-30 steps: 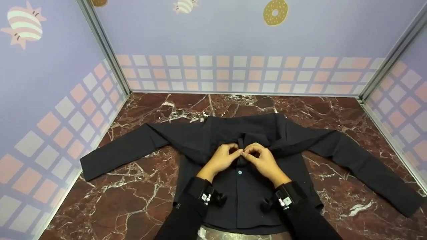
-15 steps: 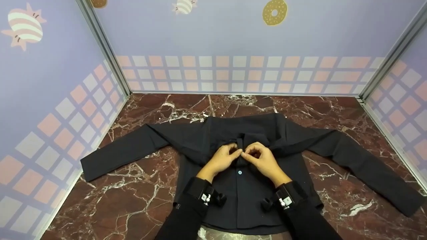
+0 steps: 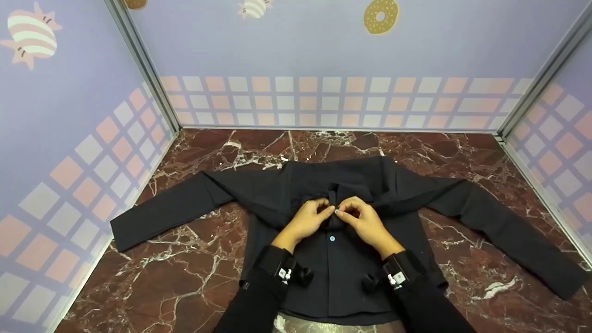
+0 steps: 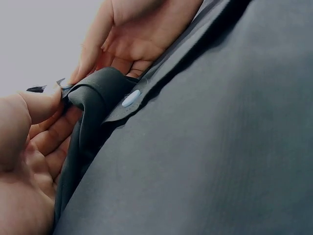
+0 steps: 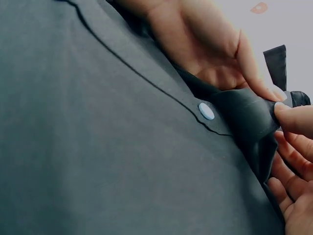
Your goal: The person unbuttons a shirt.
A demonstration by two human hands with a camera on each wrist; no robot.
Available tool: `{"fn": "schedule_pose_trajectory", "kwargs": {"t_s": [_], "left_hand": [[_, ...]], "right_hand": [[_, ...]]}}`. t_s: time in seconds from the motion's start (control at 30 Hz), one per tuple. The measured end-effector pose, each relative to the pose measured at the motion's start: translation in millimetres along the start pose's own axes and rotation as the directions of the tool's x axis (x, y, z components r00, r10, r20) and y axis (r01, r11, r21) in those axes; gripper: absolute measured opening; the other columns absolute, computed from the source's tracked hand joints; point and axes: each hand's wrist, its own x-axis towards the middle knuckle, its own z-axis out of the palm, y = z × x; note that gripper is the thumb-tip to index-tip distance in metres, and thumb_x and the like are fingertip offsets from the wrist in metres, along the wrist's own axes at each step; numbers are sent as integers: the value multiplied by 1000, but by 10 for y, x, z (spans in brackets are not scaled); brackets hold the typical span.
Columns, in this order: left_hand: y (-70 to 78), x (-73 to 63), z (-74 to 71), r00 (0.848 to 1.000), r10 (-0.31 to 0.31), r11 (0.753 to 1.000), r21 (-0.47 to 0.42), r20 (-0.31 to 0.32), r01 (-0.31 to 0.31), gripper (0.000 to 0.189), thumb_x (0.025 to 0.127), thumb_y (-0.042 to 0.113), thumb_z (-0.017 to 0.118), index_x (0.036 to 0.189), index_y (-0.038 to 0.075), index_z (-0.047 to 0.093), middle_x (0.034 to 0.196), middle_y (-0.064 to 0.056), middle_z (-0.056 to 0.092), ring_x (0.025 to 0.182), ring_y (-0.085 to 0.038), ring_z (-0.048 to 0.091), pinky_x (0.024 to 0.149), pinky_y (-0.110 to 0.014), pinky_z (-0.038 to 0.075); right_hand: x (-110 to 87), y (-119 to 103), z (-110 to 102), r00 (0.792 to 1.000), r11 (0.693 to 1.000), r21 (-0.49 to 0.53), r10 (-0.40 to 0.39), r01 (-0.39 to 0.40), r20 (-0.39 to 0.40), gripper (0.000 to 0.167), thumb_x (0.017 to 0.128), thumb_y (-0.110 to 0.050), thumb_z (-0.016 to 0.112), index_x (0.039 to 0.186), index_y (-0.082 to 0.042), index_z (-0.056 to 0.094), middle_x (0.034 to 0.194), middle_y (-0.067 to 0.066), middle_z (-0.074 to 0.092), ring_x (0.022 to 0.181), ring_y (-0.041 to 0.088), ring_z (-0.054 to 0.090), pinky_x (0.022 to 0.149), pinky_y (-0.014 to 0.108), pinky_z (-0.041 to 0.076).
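A dark grey long-sleeved shirt (image 3: 360,282) lies spread out with its button front facing up. My left hand (image 3: 309,217) pinches the raised front placket (image 4: 95,95) between thumb and fingers. Opposite it, my right hand (image 3: 367,225) pinches the same bunched strip, and the two thumb tips nearly meet. A pale blue button (image 3: 332,238) shows on the placket just below the hands, and both wrist views show a button (image 5: 206,111) close to the fold. Whatever lies between the fingertips is mostly covered by them.
The shirt's left-hand sleeve (image 3: 166,212) and right-hand sleeve (image 3: 513,236) stretch out to the sides over a red-brown marble tabletop (image 3: 185,286). Patterned panels (image 3: 323,55) wall in the back and both sides. A small black camera is strapped on each wrist.
Both hands stay at the same place on the placket; only the thumb tips and fingertips shift slightly. The shirt lies as before.
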Motion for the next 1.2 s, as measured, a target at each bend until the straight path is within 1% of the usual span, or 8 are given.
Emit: {"fn": "schedule_pose_trajectory", "kwargs": {"t_s": [0.17, 0.37, 0.47, 0.6, 0.73, 0.87, 1.03, 1.2], "left_hand": [[15, 3, -10, 1000, -8, 1000, -2, 8, 8, 18, 111, 19, 59, 96, 9, 63, 81, 4, 46, 76, -12, 46, 74, -28, 38], [29, -7, -16, 1000, 2, 1000, -22, 17, -1, 19, 111, 18, 60, 98, 7, 68, 77, 5, 49, 71, -11, 47, 71, -27, 39], [20, -6, -18, 1000, 10, 999, -46, 0, -10, 20, 111, 18, 60, 104, 4, 72, 86, 3, 60, 79, -10, 53, 77, -27, 44], [11, -5, -18, 1000, 19, 999, -48, -16, -20, 17, 110, 16, 61, 111, 4, 73, 103, 1, 68, 91, -11, 59, 87, -30, 48], [3, -8, -20, 1000, 26, 999, -26, -6, -26, 11, 108, 14, 65, 107, 7, 73, 101, 3, 68, 89, -11, 60, 84, -29, 49], [2, -18, -28, 999, 39, 999, -29, -12, -39, 11, 107, 14, 67, 105, 7, 75, 97, 2, 69, 85, -12, 60, 79, -28, 48], [21, -27, -27, 998, 50, 998, -48, -24, -51, 12, 104, 14, 70, 107, 4, 77, 100, -1, 73, 85, -10, 62, 79, -26, 50], [45, -28, -36, 995, 92, 994, -62, -27, -93, 11, 102, 10, 72, 107, 3, 78, 101, -4, 74, 85, -9, 63, 80, -26, 51]], "right_hand": [[14, -18, -9, 1000, 1000, -30, -5, 5, 5, 9, 102, -12, 74, 95, -5, 73, 109, 8, 66, 90, 16, 61, 77, 23, 48], [15, -8, -7, 999, 998, -45, -32, 31, -23, 7, 100, -8, 75, 95, -4, 72, 107, 9, 67, 89, 15, 61, 78, 22, 48], [17, -5, 0, 998, 999, -39, -25, 23, -61, 5, 99, -5, 76, 95, -3, 73, 104, 7, 68, 86, 13, 62, 77, 22, 49], [14, -2, 12, 994, 1000, 2, -12, 13, -109, 5, 96, -2, 78, 94, 0, 74, 100, 7, 71, 84, 11, 64, 76, 21, 51], [10, -1, 14, 994, 999, 47, -16, 21, -106, 5, 95, 0, 79, 93, 1, 74, 99, 10, 72, 85, 11, 65, 77, 20, 51], [14, 8, 4, 995, 999, 40, -28, 32, -93, 5, 94, 1, 79, 93, -1, 74, 96, 9, 72, 82, 9, 64, 75, 20, 51], [14, 9, -10, 995, 999, 35, -32, 35, -98, 7, 93, 1, 81, 92, 0, 74, 92, 8, 71, 80, 10, 65, 73, 20, 51], [14, -12, -33, 993, 998, 65, -19, 27, -112, 12, 90, 2, 83, 96, 3, 72, 94, 11, 72, 82, 10, 67, 73, 20, 53]]}}
